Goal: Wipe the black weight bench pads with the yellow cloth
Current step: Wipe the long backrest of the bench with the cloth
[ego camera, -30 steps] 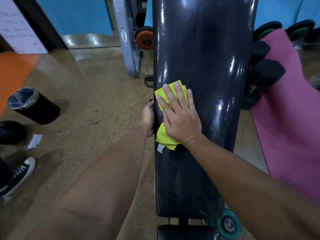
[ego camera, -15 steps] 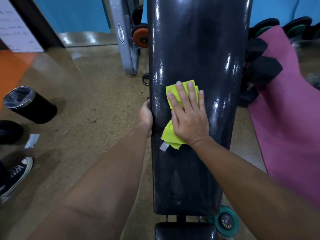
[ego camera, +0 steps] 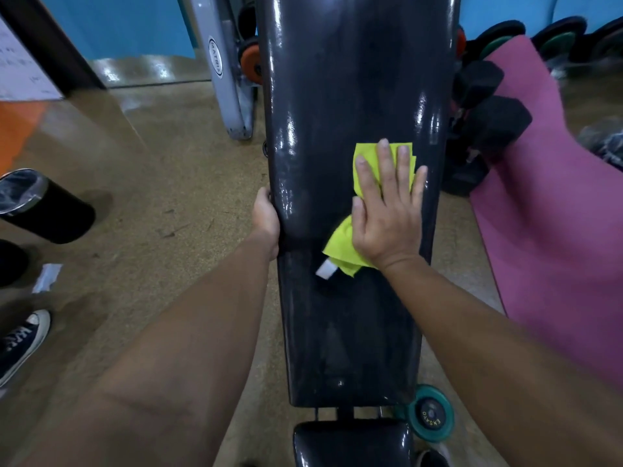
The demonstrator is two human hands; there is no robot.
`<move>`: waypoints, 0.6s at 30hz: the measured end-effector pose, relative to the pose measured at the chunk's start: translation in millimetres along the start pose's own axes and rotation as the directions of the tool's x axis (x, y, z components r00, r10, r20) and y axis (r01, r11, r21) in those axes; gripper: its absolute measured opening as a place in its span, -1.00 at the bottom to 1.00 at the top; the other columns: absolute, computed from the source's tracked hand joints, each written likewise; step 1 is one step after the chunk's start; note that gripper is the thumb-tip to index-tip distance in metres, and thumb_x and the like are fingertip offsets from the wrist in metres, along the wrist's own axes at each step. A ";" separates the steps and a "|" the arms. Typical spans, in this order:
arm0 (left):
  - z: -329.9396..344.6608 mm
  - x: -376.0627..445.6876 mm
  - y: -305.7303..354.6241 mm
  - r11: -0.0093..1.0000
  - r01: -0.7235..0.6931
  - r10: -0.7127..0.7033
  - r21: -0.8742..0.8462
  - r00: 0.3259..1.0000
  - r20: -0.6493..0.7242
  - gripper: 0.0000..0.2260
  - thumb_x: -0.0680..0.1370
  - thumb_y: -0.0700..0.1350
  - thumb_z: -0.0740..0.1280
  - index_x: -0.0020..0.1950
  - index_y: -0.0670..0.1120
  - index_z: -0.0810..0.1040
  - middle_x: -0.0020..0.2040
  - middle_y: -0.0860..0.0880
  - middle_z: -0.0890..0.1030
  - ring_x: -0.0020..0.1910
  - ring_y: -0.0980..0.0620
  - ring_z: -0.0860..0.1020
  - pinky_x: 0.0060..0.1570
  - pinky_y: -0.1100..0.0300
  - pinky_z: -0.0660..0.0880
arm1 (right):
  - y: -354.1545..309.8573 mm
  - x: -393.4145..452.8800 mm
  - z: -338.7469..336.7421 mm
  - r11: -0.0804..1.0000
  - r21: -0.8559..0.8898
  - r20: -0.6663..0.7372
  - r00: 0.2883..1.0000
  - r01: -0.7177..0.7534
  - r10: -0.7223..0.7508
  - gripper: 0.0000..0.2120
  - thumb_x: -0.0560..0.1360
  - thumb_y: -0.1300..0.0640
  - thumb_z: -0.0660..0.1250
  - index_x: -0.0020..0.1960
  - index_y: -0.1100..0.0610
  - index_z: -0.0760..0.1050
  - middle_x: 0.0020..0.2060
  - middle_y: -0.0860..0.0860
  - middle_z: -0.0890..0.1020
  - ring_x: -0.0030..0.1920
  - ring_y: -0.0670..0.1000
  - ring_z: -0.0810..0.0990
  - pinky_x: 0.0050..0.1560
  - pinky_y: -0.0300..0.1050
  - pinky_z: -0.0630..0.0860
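Note:
The long black back pad (ego camera: 340, 96) of the weight bench runs up the middle of the view, glossy with reflections. A smaller black seat pad (ego camera: 350, 443) lies below it at the bottom edge. My right hand (ego camera: 387, 214) lies flat, fingers spread, pressing the yellow cloth (ego camera: 365, 156) onto the right half of the back pad. The cloth shows above my fingertips and below my palm, with a white tag at its lower corner. My left hand (ego camera: 266, 217) grips the left edge of the back pad.
A black bin (ego camera: 43, 207) stands on the brown floor at left, with a shoe (ego camera: 20, 342) and a paper scrap nearby. Black dumbbells (ego camera: 488, 112) and a pink mat (ego camera: 556, 214) lie right of the bench. A grey machine frame (ego camera: 226, 79) stands behind. A teal weight plate (ego camera: 431, 412) sits by the seat.
My right hand has slid the yellow cloth from the left edge of the pad across to its right side. My left hand keeps its grip on the left edge.

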State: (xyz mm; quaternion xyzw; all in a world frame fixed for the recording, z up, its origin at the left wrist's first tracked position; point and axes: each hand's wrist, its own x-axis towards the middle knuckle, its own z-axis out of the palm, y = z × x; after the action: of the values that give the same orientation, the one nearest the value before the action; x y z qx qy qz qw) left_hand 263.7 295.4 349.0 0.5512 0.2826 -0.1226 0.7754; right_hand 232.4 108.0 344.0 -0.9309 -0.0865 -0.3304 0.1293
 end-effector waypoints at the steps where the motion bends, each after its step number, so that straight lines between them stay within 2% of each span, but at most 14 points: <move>1: 0.3 -0.2 0.4 1.000 -0.009 0.009 0.005 1.000 -0.004 -0.52 0.69 0.13 0.04 0.07 -0.09 0.70 0.06 -0.16 0.76 0.04 -0.14 0.71 0.14 0.05 0.64 | -8.7 0.7 1.6 0.999 0.015 -0.009 0.999 -0.049 0.049 -0.44 0.65 0.06 0.16 0.63 0.11 0.23 0.63 0.22 0.18 0.63 0.32 0.08 0.61 0.36 -0.09; 3: 1.1 -2.6 2.1 0.999 -0.024 0.025 0.021 1.000 -0.017 -0.52 0.69 0.13 0.05 0.09 -0.10 0.70 0.09 -0.17 0.76 0.08 -0.15 0.72 0.16 0.03 0.64 | -19.1 -4.8 4.9 0.997 0.031 0.013 0.998 -0.068 0.068 -0.43 0.66 0.05 0.13 0.64 0.13 0.20 0.63 0.23 0.16 0.63 0.33 0.07 0.62 0.33 -0.10; 5: 1.3 -5.1 2.4 0.999 -0.024 0.025 0.034 0.999 -0.027 -0.52 0.70 0.12 0.04 0.04 -0.08 0.69 -0.02 -0.12 0.75 -0.05 -0.09 0.71 0.03 0.09 0.66 | -13.4 -12.0 3.1 1.000 0.029 0.058 0.998 0.005 -0.007 -0.43 0.65 0.06 0.14 0.64 0.12 0.20 0.63 0.22 0.16 0.64 0.30 0.06 0.63 0.31 -0.09; 7: 2.0 -7.1 1.9 0.999 -0.026 0.027 0.031 0.999 -0.032 -0.53 0.70 0.13 0.03 0.07 -0.07 0.67 0.02 -0.13 0.72 -0.03 -0.07 0.68 0.11 0.05 0.64 | 4.2 -12.3 -1.9 0.998 0.020 0.066 0.996 0.062 -0.063 -0.43 0.65 0.08 0.15 0.64 0.11 0.21 0.63 0.21 0.17 0.64 0.29 0.07 0.63 0.33 -0.06; 9: 1.6 -7.5 1.2 0.999 -0.030 0.032 0.031 0.999 -0.033 -0.54 0.71 0.12 0.03 0.06 -0.07 0.67 0.03 -0.13 0.72 -0.01 -0.07 0.67 0.19 0.02 0.62 | 15.7 -5.8 -4.3 1.000 0.014 0.029 1.000 0.006 -0.007 -0.43 0.65 0.08 0.14 0.64 0.13 0.20 0.63 0.23 0.16 0.64 0.31 0.06 0.62 0.35 -0.05; 11: 1.9 -7.4 1.3 0.999 -0.035 0.036 0.038 0.999 -0.033 -0.53 0.71 0.11 0.02 0.05 -0.07 0.67 0.00 -0.10 0.73 -0.01 -0.06 0.68 0.17 0.04 0.62 | 9.8 -1.9 -2.7 0.996 0.024 0.004 0.997 -0.083 0.083 -0.42 0.66 0.07 0.13 0.65 0.17 0.17 0.63 0.25 0.15 0.63 0.33 0.05 0.63 0.34 -0.09; 12: 2.2 -7.2 1.1 0.999 -0.035 0.036 0.035 0.999 -0.031 -0.53 0.71 0.12 0.02 0.06 -0.07 0.67 0.00 -0.10 0.73 0.01 -0.08 0.68 0.17 0.03 0.62 | 5.0 -3.8 -2.3 0.997 0.028 0.016 0.997 -0.074 0.074 -0.42 0.66 0.06 0.13 0.65 0.19 0.16 0.63 0.26 0.14 0.63 0.35 0.04 0.63 0.33 -0.10; 14: 1.9 -7.3 2.7 0.999 -0.040 0.041 0.022 0.999 -0.024 -0.52 0.71 0.12 0.02 0.03 -0.07 0.68 -0.01 -0.11 0.73 0.01 -0.08 0.68 0.14 0.06 0.62 | 0.5 -16.5 -2.5 0.996 0.029 0.086 0.992 0.086 -0.088 -0.40 0.66 0.05 0.14 0.65 0.20 0.15 0.63 0.25 0.14 0.63 0.34 0.05 0.62 0.35 -0.07; 16: 3.1 -7.8 2.8 0.999 -0.035 0.036 0.034 0.999 -0.028 -0.52 0.71 0.13 0.03 -0.02 -0.06 0.69 -0.07 -0.08 0.74 -0.05 -0.06 0.69 0.08 0.11 0.63 | 11.8 -31.7 -5.4 0.962 0.016 0.153 0.950 0.274 -0.273 -0.42 0.66 0.04 0.13 0.65 0.17 0.17 0.64 0.21 0.16 0.64 0.31 0.07 0.61 0.37 0.01; 18: 2.3 -7.4 2.2 0.999 -0.034 0.035 0.029 0.999 -0.037 -0.52 0.71 0.12 0.03 -0.05 -0.04 0.68 -0.11 -0.06 0.74 -0.09 -0.03 0.69 0.06 0.12 0.63 | 31.0 -37.1 -7.7 0.945 -0.003 0.164 0.933 0.326 -0.321 -0.43 0.66 0.04 0.10 0.65 0.15 0.18 0.64 0.19 0.17 0.64 0.29 0.08 0.61 0.36 0.02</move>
State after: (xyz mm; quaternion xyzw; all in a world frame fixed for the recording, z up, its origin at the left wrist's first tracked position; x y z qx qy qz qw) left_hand 259.6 293.2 355.5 0.5693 0.2857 -0.1027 0.7640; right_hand 207.1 73.4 320.4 -0.9295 -0.2436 -0.2720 0.0515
